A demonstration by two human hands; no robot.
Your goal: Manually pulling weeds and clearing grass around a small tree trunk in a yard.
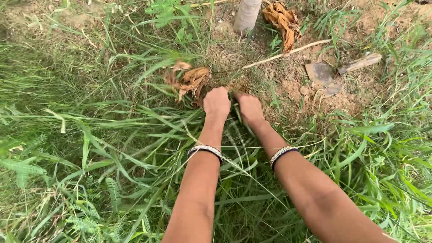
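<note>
Both my arms reach forward into tall green grass (112,148). My left hand (217,102) is closed around a clump of grass at its base, next to a crumpled dry brown leaf (189,80). My right hand (250,108) is closed low on the same clump, its fingers hidden among the stems. Each wrist wears bangles. Whether either hand holds a tool is hidden.
A small hoe (328,74) with a wooden handle lies on bare soil to the right. A thin tree trunk (246,15) stands at the top, with another dry brown leaf (282,22) and a pale stick (288,51) beside it. Dense grass surrounds everything.
</note>
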